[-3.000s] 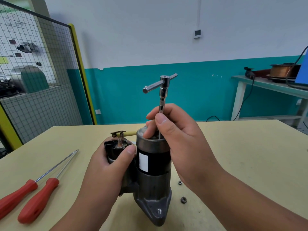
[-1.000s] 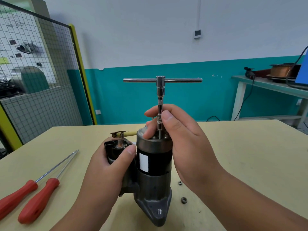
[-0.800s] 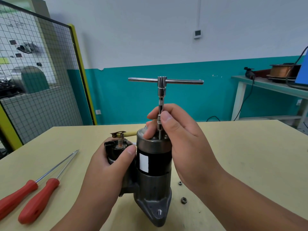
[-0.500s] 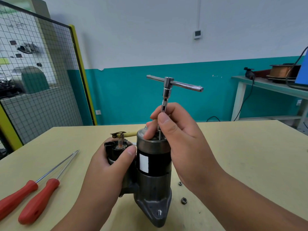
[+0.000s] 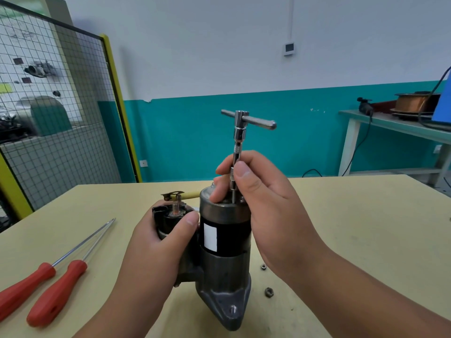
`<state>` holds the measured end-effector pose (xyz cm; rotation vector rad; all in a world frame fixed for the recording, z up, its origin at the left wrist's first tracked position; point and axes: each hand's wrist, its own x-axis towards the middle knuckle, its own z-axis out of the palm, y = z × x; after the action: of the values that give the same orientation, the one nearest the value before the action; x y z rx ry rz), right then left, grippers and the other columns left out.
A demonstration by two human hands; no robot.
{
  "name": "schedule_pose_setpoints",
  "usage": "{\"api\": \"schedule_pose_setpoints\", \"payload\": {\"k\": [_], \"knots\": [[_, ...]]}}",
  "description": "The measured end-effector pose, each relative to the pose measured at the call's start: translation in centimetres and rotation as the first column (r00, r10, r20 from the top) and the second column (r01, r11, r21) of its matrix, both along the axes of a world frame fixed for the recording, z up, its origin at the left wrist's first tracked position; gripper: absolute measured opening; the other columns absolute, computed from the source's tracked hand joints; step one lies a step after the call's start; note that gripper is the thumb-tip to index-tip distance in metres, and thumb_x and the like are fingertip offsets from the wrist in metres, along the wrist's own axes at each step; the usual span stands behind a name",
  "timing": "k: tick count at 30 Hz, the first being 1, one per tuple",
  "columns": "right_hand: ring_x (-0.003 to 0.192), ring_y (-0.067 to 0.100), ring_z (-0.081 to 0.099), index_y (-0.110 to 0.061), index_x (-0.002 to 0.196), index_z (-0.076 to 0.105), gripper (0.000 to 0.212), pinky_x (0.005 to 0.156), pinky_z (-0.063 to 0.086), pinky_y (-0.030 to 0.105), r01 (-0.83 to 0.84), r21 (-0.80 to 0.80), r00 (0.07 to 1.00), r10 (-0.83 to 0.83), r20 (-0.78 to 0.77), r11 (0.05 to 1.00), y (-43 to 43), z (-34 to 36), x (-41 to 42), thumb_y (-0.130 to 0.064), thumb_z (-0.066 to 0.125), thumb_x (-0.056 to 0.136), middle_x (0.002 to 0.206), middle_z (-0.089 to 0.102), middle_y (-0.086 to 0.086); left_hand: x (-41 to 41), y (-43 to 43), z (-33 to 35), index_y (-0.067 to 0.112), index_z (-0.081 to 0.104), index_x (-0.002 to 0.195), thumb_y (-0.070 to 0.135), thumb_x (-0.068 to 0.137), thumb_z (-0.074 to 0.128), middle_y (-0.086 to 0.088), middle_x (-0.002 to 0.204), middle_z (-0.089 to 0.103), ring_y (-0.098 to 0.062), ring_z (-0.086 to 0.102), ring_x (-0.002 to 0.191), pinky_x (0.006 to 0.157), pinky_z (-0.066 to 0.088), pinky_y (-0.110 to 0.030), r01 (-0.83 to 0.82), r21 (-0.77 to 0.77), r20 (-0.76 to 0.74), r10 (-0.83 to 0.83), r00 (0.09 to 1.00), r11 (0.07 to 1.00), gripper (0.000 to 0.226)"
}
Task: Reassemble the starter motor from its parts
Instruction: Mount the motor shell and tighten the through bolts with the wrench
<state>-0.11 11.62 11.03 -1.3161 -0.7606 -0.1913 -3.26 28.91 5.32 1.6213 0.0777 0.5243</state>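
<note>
The starter motor [image 5: 224,242] stands upright on the yellow table [image 5: 353,228], black body with a white label, grey nose casting at the bottom. My left hand [image 5: 156,245] grips the solenoid [image 5: 170,215] on its left side, thumb across the front. A chrome T-handle wrench [image 5: 238,137] stands upright on the motor's top end cap. My right hand [image 5: 258,191] pinches its thin shaft between thumb and fingers just above the cap. The wrench tip and the fastener under it are hidden by my fingers.
Two red-handled screwdrivers [image 5: 46,286] lie at the left front of the table. Two small nuts [image 5: 268,292] sit on the table right of the motor. A wire-mesh guard [image 5: 56,113] stands at the back left and a bench with a wire spool [image 5: 412,103] at the back right.
The T-handle's crossbar has swung round as my right fingers twirl the shaft; it now points toward the right front. My left hand and the motor have stayed put.
</note>
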Motion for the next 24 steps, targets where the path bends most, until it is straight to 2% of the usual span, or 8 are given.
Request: {"api": "schedule_pose_setpoints", "payload": {"k": [3, 10, 13, 17, 21, 24], "knots": [[0.086, 0.01, 0.068, -0.029, 0.099, 0.065, 0.022, 0.084, 0.052, 0.015, 0.01, -0.008, 1.0, -0.01, 0.022, 1.0, 0.06, 0.08, -0.01, -0.037, 0.045, 0.104, 0.083, 0.073, -0.001, 0.01, -0.06, 0.11, 0.049, 0.075, 0.099, 0.071, 0.058, 0.07, 0.009, 0.092, 0.08, -0.018, 0.079, 0.085, 0.055, 0.065, -0.044, -0.004, 0.007, 0.0, 0.004, 1.0, 1.0, 0.046], [0.086, 0.009, 0.068, -0.032, 0.102, 0.069, 0.025, 0.085, 0.05, 0.013, -0.016, 0.002, 1.0, 0.016, 0.009, 1.0, -0.06, 0.02, -0.01, -0.038, 0.045, 0.104, 0.084, 0.073, -0.001, -0.13, -0.17, 0.26, 0.042, 0.076, 0.099, 0.07, 0.062, 0.071, 0.003, 0.09, 0.079, -0.031, 0.078, 0.086, 0.058, 0.064, -0.065, -0.008, 0.003, 0.011, 0.008, 1.0, 1.0, 0.047], [0.088, 0.011, 0.068, -0.032, 0.103, 0.07, 0.028, 0.086, 0.052, 0.017, -0.019, 0.003, 1.0, 0.019, 0.001, 1.0, -0.14, -0.02, 0.02, -0.038, 0.043, 0.105, 0.085, 0.073, 0.0, -0.24, -0.27, 0.37, 0.039, 0.076, 0.099, 0.068, 0.062, 0.072, 0.0, 0.088, 0.079, -0.033, 0.078, 0.081, 0.052, 0.063, -0.064, 0.004, -0.013, 0.011, -0.004, 1.0, 1.0, 0.047], [0.086, 0.01, 0.068, -0.032, 0.101, 0.068, 0.024, 0.085, 0.053, 0.017, -0.004, -0.003, 1.0, 0.004, 0.012, 1.0, -0.02, -0.1, 0.04, -0.037, 0.045, 0.105, 0.084, 0.073, -0.002, -0.3, -0.26, 0.38, 0.039, 0.077, 0.1, 0.067, 0.062, 0.073, 0.0, 0.09, 0.079, -0.034, 0.079, 0.084, 0.056, 0.063, -0.068, 0.009, -0.018, 0.009, -0.008, 1.0, 1.0, 0.047], [0.085, 0.008, 0.068, -0.031, 0.101, 0.066, 0.021, 0.085, 0.051, 0.014, 0.002, 0.007, 1.0, -0.002, 0.026, 1.0, 0.07, -0.08, 0.0, -0.037, 0.047, 0.104, 0.083, 0.073, -0.002, -0.33, -0.3, 0.48, 0.042, 0.077, 0.098, 0.067, 0.059, 0.074, 0.002, 0.091, 0.08, -0.032, 0.08, 0.087, 0.056, 0.064, -0.065, 0.016, -0.032, -0.004, -0.016, 1.0, 0.999, 0.047], [0.085, 0.008, 0.068, -0.031, 0.1, 0.064, 0.017, 0.085, 0.051, 0.014, -0.003, 0.013, 1.0, 0.002, 0.029, 1.0, 0.11, -0.07, 0.0, -0.036, 0.048, 0.104, 0.082, 0.073, -0.002, -0.32, -0.25, 0.44, 0.043, 0.076, 0.101, 0.07, 0.06, 0.072, 0.003, 0.093, 0.08, -0.032, 0.079, 0.089, 0.063, 0.064, -0.067, 0.009, -0.002, -0.004, -0.009, 1.0, 1.0, 0.049]]}}
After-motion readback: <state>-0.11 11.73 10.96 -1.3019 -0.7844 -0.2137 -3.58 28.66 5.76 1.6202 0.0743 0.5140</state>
